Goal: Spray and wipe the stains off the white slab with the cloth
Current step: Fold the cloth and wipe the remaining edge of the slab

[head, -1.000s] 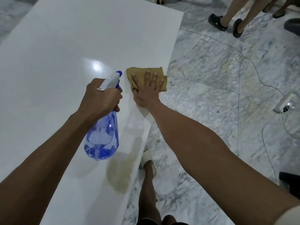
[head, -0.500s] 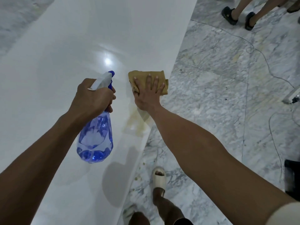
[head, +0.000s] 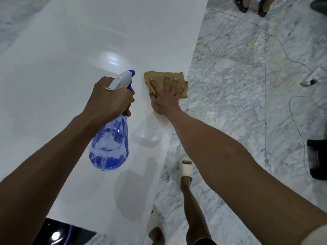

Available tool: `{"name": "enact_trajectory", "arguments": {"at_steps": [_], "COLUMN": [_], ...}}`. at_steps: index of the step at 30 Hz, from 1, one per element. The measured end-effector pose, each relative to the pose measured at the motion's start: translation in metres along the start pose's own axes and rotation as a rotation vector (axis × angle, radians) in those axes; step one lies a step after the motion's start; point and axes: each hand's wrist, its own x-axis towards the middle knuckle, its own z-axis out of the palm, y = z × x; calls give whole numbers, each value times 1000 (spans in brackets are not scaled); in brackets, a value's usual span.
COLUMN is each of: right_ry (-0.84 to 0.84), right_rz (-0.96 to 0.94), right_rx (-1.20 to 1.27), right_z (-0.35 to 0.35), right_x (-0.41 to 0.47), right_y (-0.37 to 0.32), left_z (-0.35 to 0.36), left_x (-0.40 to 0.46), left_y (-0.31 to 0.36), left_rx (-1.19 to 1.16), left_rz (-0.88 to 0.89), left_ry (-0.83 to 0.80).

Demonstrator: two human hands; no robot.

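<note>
The white slab (head: 70,71) fills the left and middle of the head view, its right edge running diagonally. My right hand (head: 165,95) presses flat, fingers spread, on a folded tan cloth (head: 159,76) at that right edge. My left hand (head: 110,98) grips the neck of a clear blue spray bottle (head: 109,147) with a white and blue nozzle (head: 123,78), held above the slab just left of the cloth. A faint wet patch shows on the slab behind my right wrist. No clear stain shows near the cloth.
Grey marble floor (head: 238,85) lies right of the slab. My feet in cream slides (head: 185,168) stand by the slab's edge. A thin cable and a white power strip (head: 313,77) lie on the floor. Other people's feet (head: 251,5) stand at the top right. A dark object (head: 317,159) sits at the right.
I have stepped along the slab with the cloth under my right hand. The yellowish stain seen behind my wrist earlier no longer shows. The bottle stays in my left hand.
</note>
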Motion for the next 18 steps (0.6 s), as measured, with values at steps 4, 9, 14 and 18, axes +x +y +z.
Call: {"name": "enact_trajectory", "arguments": {"at_steps": [4,9,14,18], "right_ry": [35,40,31,3], "right_rz": [19,13,12,-6], "right_rx": [21,24,13,9], "right_z": [12,23,33,40], "right_x": [-57,-116,-157,-197], "right_y": [-16,-33,-43,-53], "left_z": [-7,-14,-21,-29], "left_x": [-43,-85,-112,-138], "left_y": [-27,-50,-71,-86], "left_rx": [21,42,56,50], "left_rz": [12,37,31,21], "left_ry": [-41,-46,-28,-35]}}
